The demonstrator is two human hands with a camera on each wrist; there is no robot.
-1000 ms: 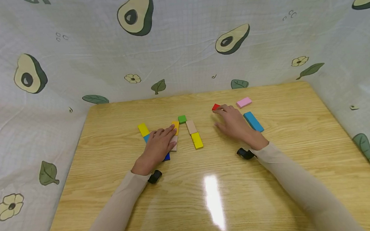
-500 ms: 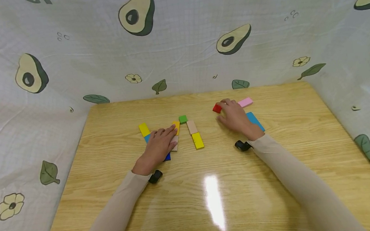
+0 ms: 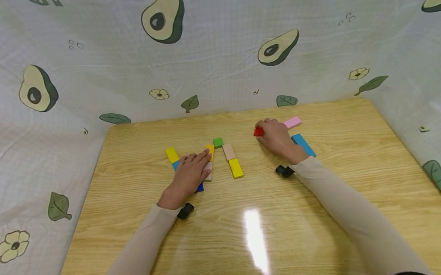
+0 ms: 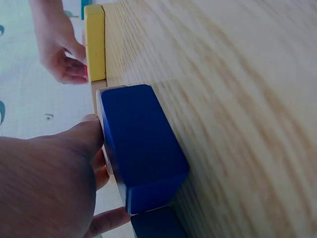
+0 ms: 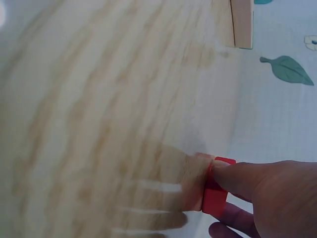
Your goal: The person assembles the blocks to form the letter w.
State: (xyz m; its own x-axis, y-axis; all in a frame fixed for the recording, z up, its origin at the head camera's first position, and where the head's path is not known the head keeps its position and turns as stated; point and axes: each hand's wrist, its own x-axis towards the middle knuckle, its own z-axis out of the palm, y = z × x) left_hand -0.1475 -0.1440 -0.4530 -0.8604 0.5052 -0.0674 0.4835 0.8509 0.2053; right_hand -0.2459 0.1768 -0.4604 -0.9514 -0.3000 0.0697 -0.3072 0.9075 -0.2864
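My left hand [image 3: 188, 174] lies over a group of blocks, fingers stretched forward. Its fingertips rest on an orange block [image 3: 211, 148], and the thumb is at a pale wooden block [image 3: 209, 167]. A dark blue block [image 4: 143, 139] is close by the thumb in the left wrist view. A yellow block [image 3: 171, 154] and a partly covered light blue block [image 3: 175, 164] show beyond that hand. My right hand [image 3: 277, 139] pinches a small red block [image 5: 215, 196] between thumb and fingers at the back of the table.
Between the hands are a green block [image 3: 218, 143], a beige block [image 3: 228, 151] and a yellow block in one slanting run. A pink block [image 3: 292, 122] and a longer blue block [image 3: 303, 145] lie right of my right hand. A patterned cloth [image 3: 223, 68] borders the wooden table.
My right hand has closed its fingers round the red block, which is now turned and shows a different outline. The left hand has stayed in place on its blocks.
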